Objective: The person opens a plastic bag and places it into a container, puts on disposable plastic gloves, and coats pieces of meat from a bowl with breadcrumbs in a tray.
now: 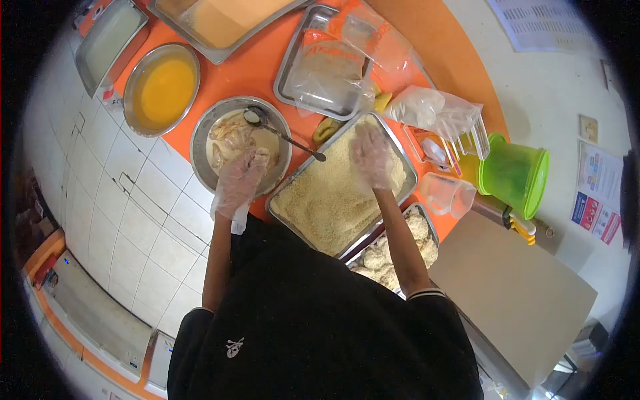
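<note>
My left hand (pixel 238 185), in a clear plastic glove, reaches into a metal bowl (pixel 285 119) of pale batter. Its fingers are curled round a batter-coated piece of raw meat, which looks like chicken. More such meat (pixel 235 132) lies in the batter beyond my fingers. A dark-handled spoon (pixel 288 139) rests across the bowl's rim. My right hand (pixel 371 157), gloved too, lies with fingers stretched out on pale breadcrumbs (pixel 320 193) at the far end of a metal tray (pixel 408 162). Nothing shows in it.
A bowl of orange liquid (pixel 167 90) stands at the upper left. Behind are a deep metal pan (pixel 220 50) and a tray with plastic bags (pixel 330 67). Coated pieces (pixel 393 257) fill a tray near my right forearm. A clear jug (pixel 448 195) and green tub (pixel 513 175) stand right.
</note>
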{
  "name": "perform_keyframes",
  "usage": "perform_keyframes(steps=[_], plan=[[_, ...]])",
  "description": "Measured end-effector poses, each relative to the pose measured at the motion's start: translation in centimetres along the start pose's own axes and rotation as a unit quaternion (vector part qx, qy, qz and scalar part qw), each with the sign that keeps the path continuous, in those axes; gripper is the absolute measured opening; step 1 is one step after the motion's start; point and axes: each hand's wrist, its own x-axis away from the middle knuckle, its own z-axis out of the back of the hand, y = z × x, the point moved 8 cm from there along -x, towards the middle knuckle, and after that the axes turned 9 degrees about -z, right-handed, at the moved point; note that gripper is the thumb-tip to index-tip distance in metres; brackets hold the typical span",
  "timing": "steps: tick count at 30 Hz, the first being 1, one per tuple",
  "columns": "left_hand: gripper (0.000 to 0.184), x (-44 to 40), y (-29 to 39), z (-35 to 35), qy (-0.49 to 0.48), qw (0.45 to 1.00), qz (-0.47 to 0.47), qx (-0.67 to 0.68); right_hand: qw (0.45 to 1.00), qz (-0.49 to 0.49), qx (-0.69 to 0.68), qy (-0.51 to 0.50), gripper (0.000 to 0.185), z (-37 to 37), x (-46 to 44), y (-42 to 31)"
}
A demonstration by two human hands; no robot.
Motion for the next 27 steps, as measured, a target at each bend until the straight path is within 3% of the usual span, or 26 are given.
perform_keyframes(steps=[2,4,5,7,8,9,11,13,17,20,22,25,27], plan=[[0.031,0.0,-2.1,-0.3,0.003,0.999,-0.01,0.036,0.999,0.039,0.026,-0.024,0.032,0.3,-0.4,-0.3],[0.031,0.1,-1.7,0.1,0.012,0.997,-0.021,0.072,0.935,-0.077,-0.042,-0.342,0.038,-3.3,0.6,2.2],[0.03,0.2,-1.2,0.4,0.012,0.998,-0.042,0.042,0.937,-0.074,-0.04,-0.339,0.038,-3.0,0.9,2.2],[0.03,0.2,-0.6,0.7,0.015,0.997,-0.069,0.015,0.869,-0.177,0.05,-0.46,0.049,-3.0,4.1,3.5],[0.029,0.1,-1.0,0.8,0.027,0.996,-0.078,-0.013,0.871,-0.176,0.055,-0.455,0.049,-3.9,6.6,4.8],[0.028,0.0,-1.0,1.0,0.041,0.995,-0.086,-0.042,0.923,-0.116,0.064,-0.361,0.053,-5.6,9.1,6.8],[0.028,0.3,-0.3,1.5,0.057,0.992,-0.102,-0.042,0.962,-0.049,0.074,-0.258,0.058,-3.8,11.7,4.6],[0.028,0.5,0.2,1.9,0.07,0.99,-0.117,-0.044,0.97,-0.155,0.079,-0.171,0.064,1.2,12.2,-1.2],[0.029,0.6,0.7,2.1,0.058,0.99,-0.126,-0.027,0.956,-0.176,0.131,-0.195,0.068,-0.1,13.9,-0.1],[0.031,0.7,0.1,1.7,0.038,0.992,-0.119,-0.026,0.959,-0.237,0.091,-0.123,0.067,0.8,10.0,0.7],[0.032,0.7,-0.4,1.2,0.025,0.993,-0.117,-0.008,0.976,-0.198,0.069,-0.056,0.061,0.6,7.6,0.2],[0.032,0.5,-1.1,1.4,0.036,0.993,-0.1,-0.052,0.975,-0.207,0.043,-0.065,0.048,-0.9,5.9,-1.0],[0.03,0.3,-1.3,1.2,0.024,0.989,-0.142,-0.028,0.976,-0.201,0.026,-0.075,0.043,-1.7,4.2,-2.6]])
